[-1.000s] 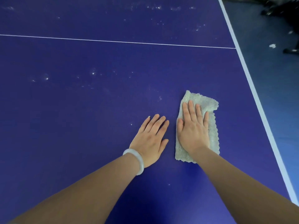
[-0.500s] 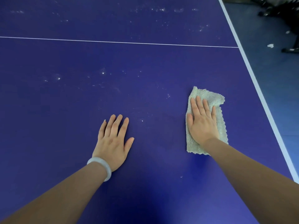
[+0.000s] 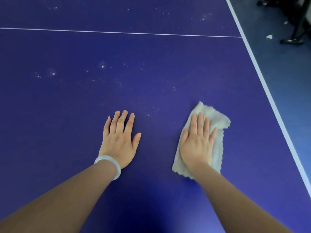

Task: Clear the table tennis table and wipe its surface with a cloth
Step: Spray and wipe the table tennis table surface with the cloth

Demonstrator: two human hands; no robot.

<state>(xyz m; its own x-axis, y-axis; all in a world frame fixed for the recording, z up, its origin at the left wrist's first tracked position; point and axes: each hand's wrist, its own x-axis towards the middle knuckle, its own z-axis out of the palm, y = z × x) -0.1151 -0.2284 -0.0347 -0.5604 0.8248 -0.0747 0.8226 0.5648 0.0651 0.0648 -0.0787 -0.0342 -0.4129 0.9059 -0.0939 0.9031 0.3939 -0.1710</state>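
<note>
The cloth (image 3: 218, 121) lay flat on the table tennis table (image 3: 151, 68), toward its right side, near the white edge line (image 3: 262, 78) but apart from it; it was pale and fuzzy, folded into a rough oblong, with its far right corner rumpled. The right hand (image 3: 196, 143) pressed down on the cloth with the palm flat; its fingers (image 3: 200, 121) were straight, close together and pointed away from the person, the thumb lay along the cloth's left edge, and nothing was curled round the fabric.

The left hand (image 3: 119, 140) rested palm down on the bare blue surface to the left of the cloth, clear of it; its fingers were straight and slightly spread, the thumb was out to the right, and it held nothing; a pale bracelet (image 3: 109, 165) sat on that wrist.

White specks (image 3: 102, 66) were scattered over the surface beyond both hands; a thin white line (image 3: 117, 32) crossed the table farther off. Past the edge line lay a blue floor (image 3: 286, 84), with a small white scrap (image 3: 269, 37) on it and dark furniture legs (image 3: 296, 31) at the top right.
</note>
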